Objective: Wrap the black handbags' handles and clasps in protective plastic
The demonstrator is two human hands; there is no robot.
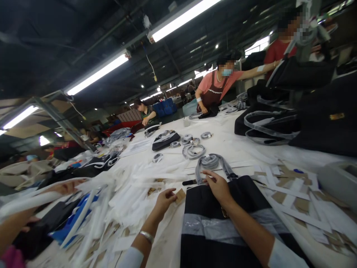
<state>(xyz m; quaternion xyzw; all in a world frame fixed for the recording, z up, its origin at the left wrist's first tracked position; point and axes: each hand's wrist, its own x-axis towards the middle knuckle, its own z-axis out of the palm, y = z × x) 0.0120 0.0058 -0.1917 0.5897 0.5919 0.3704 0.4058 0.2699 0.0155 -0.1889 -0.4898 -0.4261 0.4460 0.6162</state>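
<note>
A black bag [223, 245] lies before me with a band of clear plastic film [220, 227] across it. Its grey handle [227, 165], wrapped in plastic, rises from the far edge. My right hand [217, 188] is over the top of the bag, fingers loosely bent and apart, fingertips at the handle's left side. Left of the bag, my left hand [165, 201] pinches a small brown piece of card [180, 196] at its fingertips. A dark strap end [189, 182] shows by the bag's far left corner.
Coiled wrapped straps [193, 151] and another black bag [166, 140] lie farther along the white table. White foam strips [134, 201] heap on the left, paper and card scraps [304, 197] on the right. Co-workers [213, 87] stand around; a person's hand [29, 223] enters at lower left.
</note>
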